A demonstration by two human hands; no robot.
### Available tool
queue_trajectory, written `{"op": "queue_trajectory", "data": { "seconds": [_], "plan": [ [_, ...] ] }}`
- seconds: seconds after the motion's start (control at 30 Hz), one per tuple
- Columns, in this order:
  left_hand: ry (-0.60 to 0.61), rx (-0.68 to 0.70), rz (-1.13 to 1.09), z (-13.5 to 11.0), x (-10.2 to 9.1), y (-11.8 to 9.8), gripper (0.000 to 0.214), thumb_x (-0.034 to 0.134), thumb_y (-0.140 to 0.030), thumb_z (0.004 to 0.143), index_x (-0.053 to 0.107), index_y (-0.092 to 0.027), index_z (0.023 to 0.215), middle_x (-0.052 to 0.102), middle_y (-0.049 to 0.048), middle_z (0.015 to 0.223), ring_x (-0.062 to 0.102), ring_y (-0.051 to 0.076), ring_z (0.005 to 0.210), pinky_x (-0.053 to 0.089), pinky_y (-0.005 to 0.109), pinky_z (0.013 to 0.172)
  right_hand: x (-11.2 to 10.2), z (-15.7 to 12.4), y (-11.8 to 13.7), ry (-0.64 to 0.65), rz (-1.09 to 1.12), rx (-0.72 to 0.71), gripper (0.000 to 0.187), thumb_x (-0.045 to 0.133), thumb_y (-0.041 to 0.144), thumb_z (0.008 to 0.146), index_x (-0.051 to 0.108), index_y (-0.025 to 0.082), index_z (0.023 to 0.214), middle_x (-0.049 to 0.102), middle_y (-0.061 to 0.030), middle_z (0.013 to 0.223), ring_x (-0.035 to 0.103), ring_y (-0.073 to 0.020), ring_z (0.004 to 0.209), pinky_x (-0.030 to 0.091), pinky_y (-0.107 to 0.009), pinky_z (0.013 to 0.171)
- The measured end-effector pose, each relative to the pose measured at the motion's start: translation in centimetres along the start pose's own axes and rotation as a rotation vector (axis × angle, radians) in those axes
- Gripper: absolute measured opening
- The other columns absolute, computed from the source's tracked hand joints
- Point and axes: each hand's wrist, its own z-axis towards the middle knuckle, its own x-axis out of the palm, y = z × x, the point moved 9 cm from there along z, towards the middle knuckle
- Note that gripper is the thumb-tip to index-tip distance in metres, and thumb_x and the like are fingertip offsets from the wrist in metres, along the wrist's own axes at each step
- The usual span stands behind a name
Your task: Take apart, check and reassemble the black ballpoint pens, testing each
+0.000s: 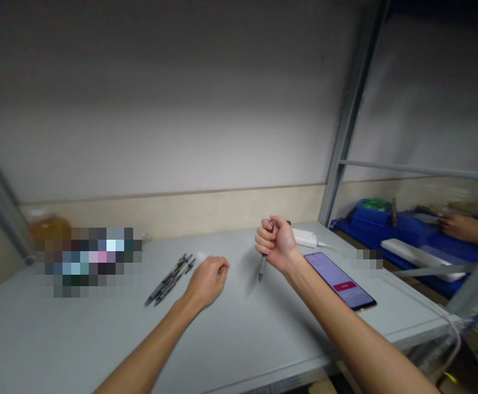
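My right hand (274,243) is closed in a fist round a grey pen (262,268), held upright with its tip pointing down just above the grey table (230,339). My left hand (206,280) rests on the table with its fingers curled in; whether it holds anything is hidden. A bunch of dark pens (171,279) lies on the table just left of my left hand.
A phone (339,280) with a lit screen lies right of my right arm. A white charger (304,237) sits behind it. A metal shelf post (347,126) rises at the table's right. Another person's hand (466,227) works over blue bins (380,221) beyond.
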Motion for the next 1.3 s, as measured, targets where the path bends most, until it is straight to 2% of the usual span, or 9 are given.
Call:
{"op": "queue_trajectory", "data": {
  "seconds": [0.1,0.17,0.3,0.43,0.53,0.6,0.7,0.93,1.3],
  "plan": [
    [0.002,-0.001,0.007,0.0,0.0,-0.1,0.017,0.042,-0.016,0.081,0.059,-0.018,0.078,0.061,0.0041,0.072,0.055,0.017,0.074,0.041,0.028,0.071,-0.5,0.1,-0.2,-0.029,-0.048,0.010,0.029,0.036,0.039,0.078,0.037,0.020,0.055,0.019,0.0093,0.038,0.011,-0.0060,0.033,0.011,-0.017,0.031],
    [-0.001,0.001,0.008,0.0,0.0,-0.1,0.018,0.042,-0.016,0.081,0.059,-0.018,0.078,0.061,0.0041,0.072,0.055,0.017,0.074,0.041,0.028,0.071,-1.5,0.2,-0.5,-0.095,-0.127,0.015,0.023,0.036,0.035,0.078,0.042,0.020,0.061,0.024,0.0090,0.039,0.015,-0.0063,0.032,0.014,-0.017,0.032],
    [0.001,0.003,0.016,0.0,0.0,-0.1,0.018,0.042,-0.016,0.082,0.059,-0.018,0.079,0.061,0.0040,0.072,0.055,0.018,0.074,0.041,0.028,0.071,-4.4,0.1,-0.9,-0.259,-0.450,-0.002,0.011,0.040,0.026,0.076,0.049,0.020,0.078,0.039,0.0068,0.044,0.031,-0.0077,0.035,0.025,-0.018,0.036],
    [0.015,-0.005,0.024,0.0,0.0,-0.1,0.018,0.041,-0.017,0.082,0.059,-0.018,0.078,0.061,0.0038,0.073,0.055,0.017,0.075,0.040,0.027,0.072,-6.6,-0.1,-0.9,-0.302,-0.968,0.009,0.017,0.044,0.026,0.079,0.056,0.016,0.085,0.048,0.0033,0.052,0.042,-0.0092,0.041,0.034,-0.021,0.042],
    [0.033,-0.017,0.026,0.0,0.1,0.0,0.018,0.041,-0.017,0.082,0.059,-0.018,0.079,0.061,0.0038,0.074,0.055,0.017,0.076,0.040,0.027,0.073,-7.3,-0.6,0.0,-0.338,-1.566,-0.022,0.017,0.048,0.024,0.079,0.061,0.014,0.085,0.054,0.0001,0.055,0.050,-0.0105,0.049,0.037,-0.022,0.052],
    [0.042,-0.023,0.030,0.0,0.2,0.0,0.018,0.041,-0.017,0.082,0.059,-0.018,0.079,0.061,0.0037,0.075,0.054,0.017,0.077,0.040,0.027,0.074,-7.3,-1.2,0.7,-0.384,-1.906,-0.053,0.017,0.051,0.023,0.078,0.064,0.016,0.087,0.062,-0.0050,0.067,0.057,-0.0142,0.062,0.038,-0.024,0.059],
    [0.045,-0.022,0.033,0.0,0.3,0.1,0.018,0.041,-0.017,0.082,0.059,-0.018,0.079,0.061,0.0037,0.074,0.054,0.017,0.076,0.039,0.027,0.074,-7.5,-2.0,1.1,-0.428,-2.202,-0.037,0.021,0.053,0.025,0.077,0.064,0.018,0.093,0.065,-0.0110,0.087,0.060,-0.0221,0.081,0.039,-0.028,0.065],
    [0.046,-0.021,0.033,0.0,0.4,0.1,0.017,0.041,-0.016,0.081,0.058,-0.018,0.078,0.060,0.0033,0.073,0.053,0.017,0.075,0.039,0.026,0.073,-7.8,-2.8,1.7,-0.432,-2.450,0.016,0.021,0.053,0.026,0.079,0.065,0.012,0.091,0.064,-0.0170,0.091,0.056,-0.0285,0.094,0.040,-0.033,0.071],
    [0.046,-0.026,0.044,0.0,0.2,0.2,0.018,0.041,-0.016,0.082,0.058,-0.018,0.076,0.060,0.0035,0.074,0.053,0.017,0.076,0.039,0.027,0.074,-9.0,-2.8,2.7,-0.447,-2.483,-0.004,0.022,0.054,0.028,0.080,0.065,0.013,0.090,0.061,-0.0148,0.098,0.049,-0.0289,0.100,0.038,-0.034,0.072]
  ]
}}
